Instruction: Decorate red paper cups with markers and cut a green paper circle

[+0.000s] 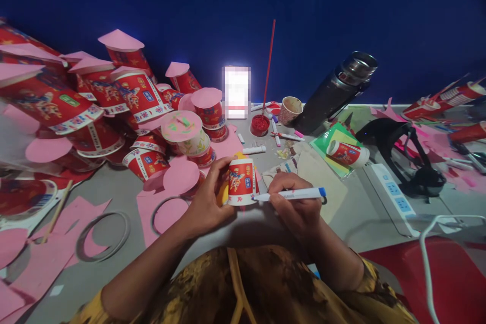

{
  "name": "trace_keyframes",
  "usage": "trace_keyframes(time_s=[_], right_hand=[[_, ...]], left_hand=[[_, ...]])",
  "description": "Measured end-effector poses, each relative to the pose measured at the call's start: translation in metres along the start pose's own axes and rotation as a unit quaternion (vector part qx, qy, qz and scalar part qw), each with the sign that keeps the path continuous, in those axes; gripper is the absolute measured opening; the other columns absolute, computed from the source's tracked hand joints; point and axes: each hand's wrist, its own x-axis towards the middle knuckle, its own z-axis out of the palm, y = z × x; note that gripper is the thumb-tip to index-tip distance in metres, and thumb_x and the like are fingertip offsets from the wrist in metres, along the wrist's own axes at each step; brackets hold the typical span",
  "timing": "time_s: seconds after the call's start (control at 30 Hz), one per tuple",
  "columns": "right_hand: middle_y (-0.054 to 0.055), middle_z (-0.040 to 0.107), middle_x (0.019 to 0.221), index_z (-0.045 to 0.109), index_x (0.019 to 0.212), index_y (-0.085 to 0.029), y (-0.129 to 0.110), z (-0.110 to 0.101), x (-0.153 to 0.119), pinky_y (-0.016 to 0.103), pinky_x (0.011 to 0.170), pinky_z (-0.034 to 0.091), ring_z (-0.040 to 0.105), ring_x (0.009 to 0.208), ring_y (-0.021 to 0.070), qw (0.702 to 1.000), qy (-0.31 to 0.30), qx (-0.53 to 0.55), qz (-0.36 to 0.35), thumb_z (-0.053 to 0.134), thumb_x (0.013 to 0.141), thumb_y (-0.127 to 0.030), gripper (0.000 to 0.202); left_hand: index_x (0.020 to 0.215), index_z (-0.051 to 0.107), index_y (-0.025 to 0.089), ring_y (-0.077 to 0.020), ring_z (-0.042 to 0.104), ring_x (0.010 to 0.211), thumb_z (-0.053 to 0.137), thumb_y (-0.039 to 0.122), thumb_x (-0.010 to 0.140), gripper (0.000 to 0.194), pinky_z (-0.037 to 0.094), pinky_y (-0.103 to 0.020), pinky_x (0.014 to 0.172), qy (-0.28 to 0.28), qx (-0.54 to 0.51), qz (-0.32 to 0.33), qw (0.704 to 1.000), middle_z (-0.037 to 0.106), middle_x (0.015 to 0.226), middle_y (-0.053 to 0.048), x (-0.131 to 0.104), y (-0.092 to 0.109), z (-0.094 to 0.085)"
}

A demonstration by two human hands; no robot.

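Observation:
My left hand (pixel 212 195) is closed around the left side of a red and white paper cup (pixel 242 179), which has a printed cartoon picture and small pink marks on its white lower band. In my right hand (pixel 298 205) is a white marker pen (pixel 299 193) with a blue end, held in a writing grip. Its tip points left and meets or nearly meets the cup's lower band. Something yellow (pixel 223 193) shows beside the cup, partly hidden by my left hand. Just beyond the cup lies a white marker cap or short pen (pixel 254 150).
Stacked red cups with pink paper tops (pixel 138 96) crowd the left. Pink paper scraps (pixel 87 217) and a grey tape ring (pixel 102 235) lie nearer. A dark thermos (pixel 334 93), a red tub (pixel 260 125), a tipped cup (pixel 343 154) and a power strip (pixel 393 197) stand or lie rightward.

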Motion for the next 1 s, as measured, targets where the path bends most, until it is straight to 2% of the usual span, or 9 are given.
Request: trace_keyframes(time_s=[0.13,0.33,0.53,0.73,1.0], right_hand=[[0.0,0.069,0.074,0.066,0.09,-0.023,0.0015,0.0,-0.0007,0.033,0.064,0.047,0.062,0.063,0.0168,1.0,-0.015,-0.012,-0.005,0.065,0.092,-0.013,0.01],[-0.001,0.068,0.073,0.065,0.087,-0.024,0.0008,-0.0007,0.0,0.031,0.063,0.046,0.061,0.062,0.0159,1.0,0.017,-0.006,0.004,0.065,0.091,-0.012,0.013],[-0.001,0.069,0.072,0.065,0.086,-0.023,-0.0009,-0.0012,0.0021,0.031,0.063,0.048,0.062,0.063,0.0162,1.0,-0.01,-0.019,-0.003,0.064,0.091,-0.011,0.013],[-0.001,0.069,0.07,0.065,0.083,-0.024,-0.0001,-0.0002,0.0018,0.032,0.061,0.048,0.063,0.061,0.0167,0.999,0.029,-0.033,0.004,0.064,0.089,-0.013,0.013],[0.0,0.07,0.07,0.065,0.081,-0.024,-0.0023,-0.0013,0.0038,0.031,0.061,0.048,0.063,0.06,0.0167,0.999,0.013,-0.035,0.015,0.064,0.088,-0.012,0.014]], left_hand=[[0.149,0.043,0.026,-0.0364,0.056,0.147,0.073,0.005,0.068,0.089,0.046,-0.055,0.125,-0.002,0.005,-0.003,1.0,0.053,0.156,-0.014,0.0003,-0.0012,-0.0005],[0.15,0.043,0.025,-0.0368,0.058,0.144,0.073,0.007,0.067,0.09,0.047,-0.057,0.123,0.004,0.0,-0.013,1.0,0.056,0.153,-0.014,0.0,-0.0046,-0.0009],[0.149,0.043,0.027,-0.0344,0.057,0.145,0.073,0.008,0.069,0.087,0.045,-0.055,0.125,-0.001,-0.004,0.001,1.0,0.054,0.153,-0.012,-0.0002,-0.0041,-0.0015],[0.149,0.043,0.025,-0.0362,0.056,0.146,0.076,0.011,0.071,0.085,0.045,-0.056,0.124,0.002,-0.01,-0.01,1.0,0.054,0.154,-0.015,0.0005,-0.0018,-0.0002],[0.147,0.045,0.026,-0.0359,0.057,0.146,0.081,0.013,0.072,0.085,0.045,-0.055,0.125,0.001,-0.035,-0.011,0.999,0.056,0.155,-0.015,0.0012,0.0003,0.0004]])
